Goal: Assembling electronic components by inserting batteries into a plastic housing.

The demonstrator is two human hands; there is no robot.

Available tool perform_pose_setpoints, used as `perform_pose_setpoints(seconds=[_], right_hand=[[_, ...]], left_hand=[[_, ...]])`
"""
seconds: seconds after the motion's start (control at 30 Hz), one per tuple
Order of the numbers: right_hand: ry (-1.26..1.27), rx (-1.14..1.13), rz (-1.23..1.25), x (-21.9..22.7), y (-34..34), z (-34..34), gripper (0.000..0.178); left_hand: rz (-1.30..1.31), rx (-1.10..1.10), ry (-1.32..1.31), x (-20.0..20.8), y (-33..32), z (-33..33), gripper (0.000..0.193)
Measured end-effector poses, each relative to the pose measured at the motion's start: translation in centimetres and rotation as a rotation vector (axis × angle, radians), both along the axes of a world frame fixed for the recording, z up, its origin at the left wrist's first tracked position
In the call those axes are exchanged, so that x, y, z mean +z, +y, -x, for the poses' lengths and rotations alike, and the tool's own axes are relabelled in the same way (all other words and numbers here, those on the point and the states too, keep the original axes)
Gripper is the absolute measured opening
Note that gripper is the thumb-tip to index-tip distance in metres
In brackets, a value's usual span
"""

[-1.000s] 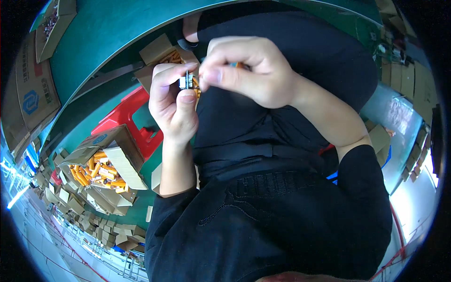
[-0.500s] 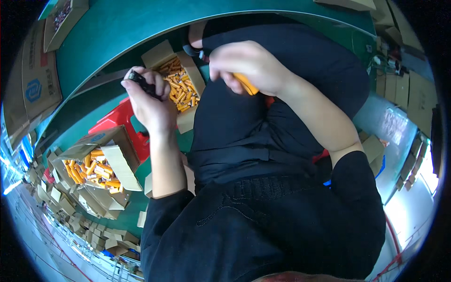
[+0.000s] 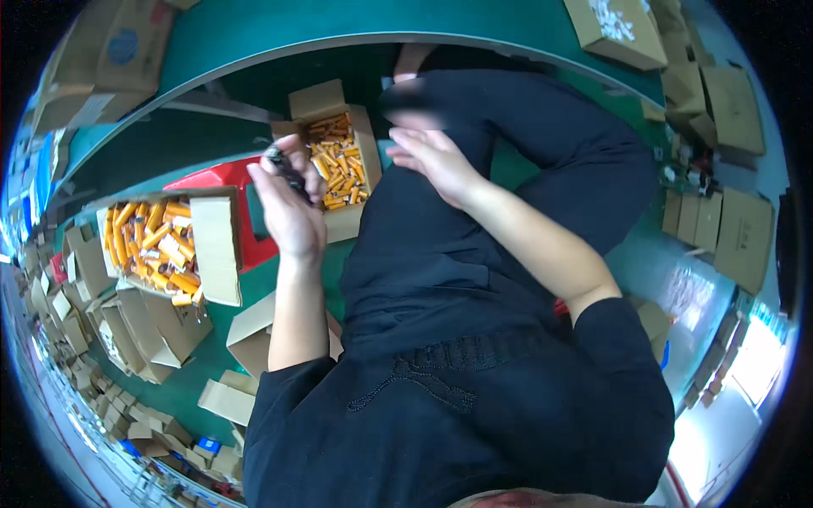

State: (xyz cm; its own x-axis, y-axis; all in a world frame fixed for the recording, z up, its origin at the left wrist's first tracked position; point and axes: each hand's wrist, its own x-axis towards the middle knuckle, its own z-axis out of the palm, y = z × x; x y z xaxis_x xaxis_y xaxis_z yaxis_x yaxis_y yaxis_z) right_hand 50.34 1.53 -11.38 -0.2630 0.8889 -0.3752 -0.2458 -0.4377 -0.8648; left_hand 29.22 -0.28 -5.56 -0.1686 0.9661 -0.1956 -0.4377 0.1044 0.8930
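My left hand [image 3: 288, 207] is closed round a small black object [image 3: 290, 178], whose kind I cannot make out. It hovers in front of a cardboard box [image 3: 366, 140] of small orange cylindrical pieces [image 3: 341, 169]. Over my lap, my right hand [image 3: 436, 165] has its fingers stretched out toward the left, with nothing visible in it. Just beyond those fingers is a dark, motion-blurred shape [image 3: 411, 102] that I cannot identify.
At the left, an open carton [image 3: 216, 245] holds larger orange cylinders [image 3: 152, 241], beside a red plastic stool [image 3: 254, 212]. A green tabletop [image 3: 339, 19] curves across the far side. On its right stands a box [image 3: 627, 46] of small white parts. Several cartons [image 3: 140, 330] crowd the left floor.
The orange piece in my right hand is gone from view, and its fingers have straightened. My left hand has shifted slightly right and down, still holding the black object. The whole view has turned.
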Motion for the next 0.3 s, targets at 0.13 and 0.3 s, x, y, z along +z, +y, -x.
perform_pose_setpoints(seconds=[0.13,0.3], right_hand=[[0.135,0.157,-0.102,1.0,-5.6,1.0,0.046],[-0.149,0.161,-0.202,-0.9,-9.8,0.1,0.046]], left_hand=[[-0.182,-0.312,0.559,-0.9,-4.0,-0.1,0.058],[-0.319,-0.465,1.033,1.1,-8.4,-4.6,0.060]])
